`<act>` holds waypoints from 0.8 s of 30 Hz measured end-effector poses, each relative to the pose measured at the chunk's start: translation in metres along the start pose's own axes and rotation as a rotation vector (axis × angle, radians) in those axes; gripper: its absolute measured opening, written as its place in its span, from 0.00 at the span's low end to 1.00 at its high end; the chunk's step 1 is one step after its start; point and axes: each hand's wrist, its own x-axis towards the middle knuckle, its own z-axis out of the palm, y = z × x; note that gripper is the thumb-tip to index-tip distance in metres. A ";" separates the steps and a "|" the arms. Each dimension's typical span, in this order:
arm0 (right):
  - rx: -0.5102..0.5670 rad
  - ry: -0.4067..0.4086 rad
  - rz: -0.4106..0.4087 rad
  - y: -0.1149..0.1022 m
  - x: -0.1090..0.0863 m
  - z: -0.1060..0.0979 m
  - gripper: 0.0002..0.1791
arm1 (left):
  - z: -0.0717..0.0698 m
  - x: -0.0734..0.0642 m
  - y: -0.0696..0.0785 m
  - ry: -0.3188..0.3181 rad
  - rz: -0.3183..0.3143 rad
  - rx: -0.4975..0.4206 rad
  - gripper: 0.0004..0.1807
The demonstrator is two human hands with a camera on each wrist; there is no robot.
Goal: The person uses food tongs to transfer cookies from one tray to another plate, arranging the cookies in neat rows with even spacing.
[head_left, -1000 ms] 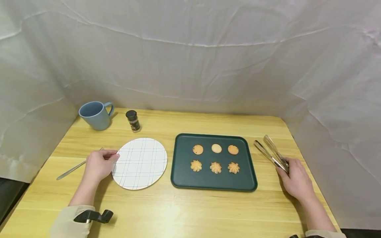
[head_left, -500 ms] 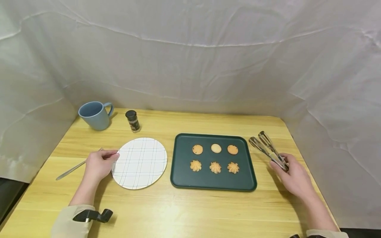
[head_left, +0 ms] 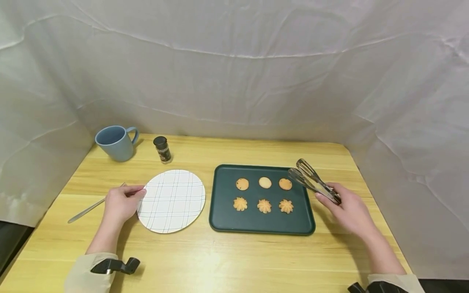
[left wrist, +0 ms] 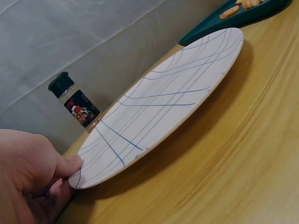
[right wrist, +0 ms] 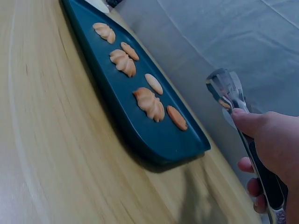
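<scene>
My left hand [head_left: 122, 201] pinches the left rim of a round white plate [head_left: 172, 201] patterned with thin blue lines. In the left wrist view the thumb [left wrist: 69, 164] lies on top of that rim. Metal tongs [head_left: 315, 179] are gripped in my right hand [head_left: 349, 209], raised above the table with their two ends apart. Those ends overlap the upper right corner of a dark green tray [head_left: 256, 226] in the head view. On the tray sit two rows of cookies: round ones such as the pale cookie [head_left: 265, 182] behind, and star-shaped ones such as the middle cookie [head_left: 264, 206] in front.
A fork [head_left: 88, 209] lies left of the plate, partly hidden by my left hand. Toward the back left stand a blue mug [head_left: 116, 144] and a black-capped spice jar [head_left: 163, 149]. Pale cloth [head_left: 234, 81] hangs behind and beside the wooden table [head_left: 176, 264].
My right hand has lifted the tongs and carried them leftward, from the table's right side to the tray's upper right corner. The left hand and plate stay put.
</scene>
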 end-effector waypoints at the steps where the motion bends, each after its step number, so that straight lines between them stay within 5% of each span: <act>1: -0.003 -0.007 -0.004 -0.002 0.001 0.001 0.35 | 0.000 0.000 0.000 0.001 -0.003 -0.005 0.17; 24: -0.048 -0.033 -0.072 -0.027 0.016 0.019 0.37 | 0.003 -0.002 0.001 0.001 -0.045 -0.037 0.18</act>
